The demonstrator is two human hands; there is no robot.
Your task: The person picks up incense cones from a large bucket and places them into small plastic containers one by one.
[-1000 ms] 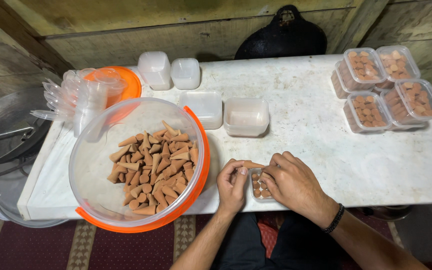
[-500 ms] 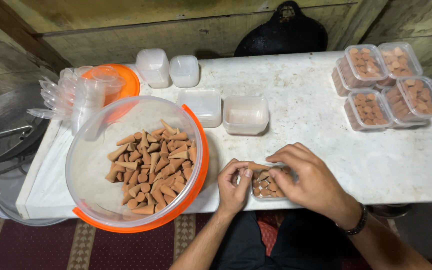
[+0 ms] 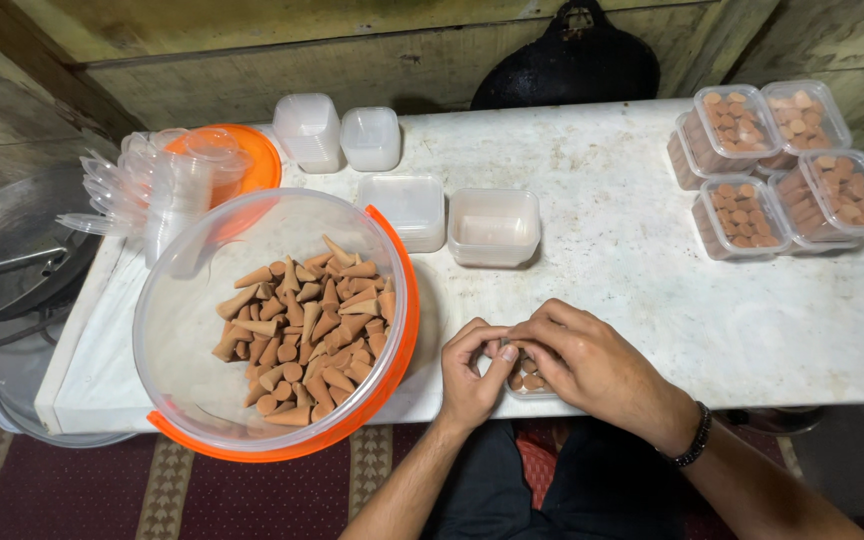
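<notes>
- Small clear container (image 3: 529, 381): at the near table edge, partly filled with brown cones and largely covered by both hands.
- Left hand (image 3: 473, 373): curled against the container's left side, fingers pinched narrow at its rim.
- Right hand (image 3: 592, 362): arched over the container from the right, fingertips meeting the left hand's; whether they pinch a cone cannot be told.
- Large clear tub with orange rim (image 3: 272, 320): just left of the hands, holding loose terracotta cones (image 3: 307, 325).
- Empty clear containers (image 3: 493, 225): beyond the hands.
- Filled, lidded containers (image 3: 782, 160): well apart, far right.
- Marble tabletop (image 3: 652, 270): bears all of these.
</notes>
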